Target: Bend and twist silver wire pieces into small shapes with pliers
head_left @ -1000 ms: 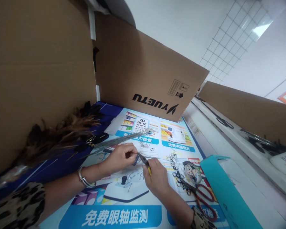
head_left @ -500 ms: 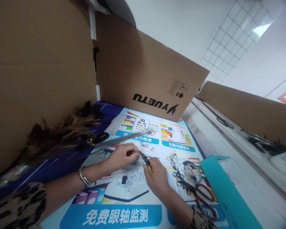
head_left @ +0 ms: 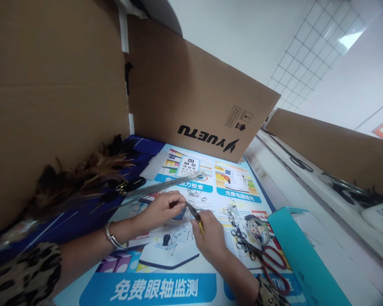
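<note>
My right hand (head_left: 210,236) is wrapped round a pair of pliers (head_left: 195,215) with yellow-and-black handles. Their jaws point up and left, meeting the fingertips of my left hand (head_left: 164,208). Those fingers are pinched on a thin wire, most of it too fine to make out. Behind my left hand lies a bundle of long straight wires (head_left: 169,182). Short bent wire pieces (head_left: 174,242) are scattered on the printed poster (head_left: 166,272) below my hands. To the right of my right hand sits a cluster of small dark wire loops (head_left: 241,238).
Red-handled scissors (head_left: 274,259) lie at the right, beside a teal box (head_left: 306,255). Brown and black feathers (head_left: 83,178) and a black key fob (head_left: 135,183) rest at the left. Cardboard panels (head_left: 191,89) stand behind and at the left. More scissors (head_left: 301,163) lie on a white ledge.
Hardly anything differs. Both hands and the pliers hold almost the same place, with only a very slight shift of the fingers.
</note>
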A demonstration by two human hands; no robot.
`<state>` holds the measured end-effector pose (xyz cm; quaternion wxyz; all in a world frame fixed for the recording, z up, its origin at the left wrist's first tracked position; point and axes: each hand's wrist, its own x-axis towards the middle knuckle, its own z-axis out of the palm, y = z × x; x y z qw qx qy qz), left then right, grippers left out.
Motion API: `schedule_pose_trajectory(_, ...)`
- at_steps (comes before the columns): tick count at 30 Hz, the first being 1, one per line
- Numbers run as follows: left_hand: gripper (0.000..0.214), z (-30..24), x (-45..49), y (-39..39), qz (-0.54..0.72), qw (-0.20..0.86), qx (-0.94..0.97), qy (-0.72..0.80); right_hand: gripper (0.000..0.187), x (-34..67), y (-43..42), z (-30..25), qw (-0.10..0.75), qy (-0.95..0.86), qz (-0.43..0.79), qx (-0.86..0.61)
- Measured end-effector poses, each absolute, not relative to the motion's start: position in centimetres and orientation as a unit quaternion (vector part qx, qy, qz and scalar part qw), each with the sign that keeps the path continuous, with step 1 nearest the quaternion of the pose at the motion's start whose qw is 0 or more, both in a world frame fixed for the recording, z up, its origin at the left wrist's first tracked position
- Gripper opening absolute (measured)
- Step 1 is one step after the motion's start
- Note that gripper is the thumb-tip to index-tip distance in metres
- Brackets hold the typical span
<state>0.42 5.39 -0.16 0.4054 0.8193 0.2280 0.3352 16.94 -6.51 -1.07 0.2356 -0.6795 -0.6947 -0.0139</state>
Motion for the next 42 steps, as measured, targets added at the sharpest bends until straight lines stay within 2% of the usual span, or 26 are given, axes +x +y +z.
schedule_pose_trajectory(6, 0.015, 0.0, 0.2, 5.8, 0.338, 0.388, 0.827, 0.226, 0.019, 17.9, -6.4, -1.0, 0.224, -0.71, -0.041, -0.666)
schedule_pose_trajectory(14, 0.021, 0.0, -0.3, 6.7, 0.246, 0.575, 0.744, 0.234, 0.02, 19.4, -5.8, -1.3, 0.236, -0.725, -0.094, -0.641)
schedule_pose_trajectory(17, 0.022, 0.2, -0.4, 6.7, 0.212, 0.598, 0.737, 0.232, 0.019, 19.4, -5.8, -1.2, 0.23, -0.73, -0.092, -0.638)
schedule_pose_trajectory(27, 0.022, 0.2, -0.6, 6.7, 0.192, 0.579, 0.761, 0.218, 0.018, 19.4, -5.8, -1.6, 0.222, -0.733, -0.109, -0.633)
schedule_pose_trajectory(31, 0.019, -0.2, -0.4, 6.9, 0.192, 0.551, 0.785, 0.21, 0.018, 19.5, -5.9, -1.3, 0.195, -0.731, -0.144, -0.638)
schedule_pose_trajectory(35, 0.015, -0.6, -0.2, 6.9, 0.234, 0.498, 0.804, 0.224, 0.017, 19.3, -5.9, -0.8, 0.151, -0.736, -0.202, -0.628)
schedule_pose_trajectory(42, 0.009, -0.8, 0.1, 6.4, 0.281, 0.455, 0.81, 0.24, 0.017, 19.1, -5.8, -0.9, 0.158, -0.725, -0.198, -0.64)
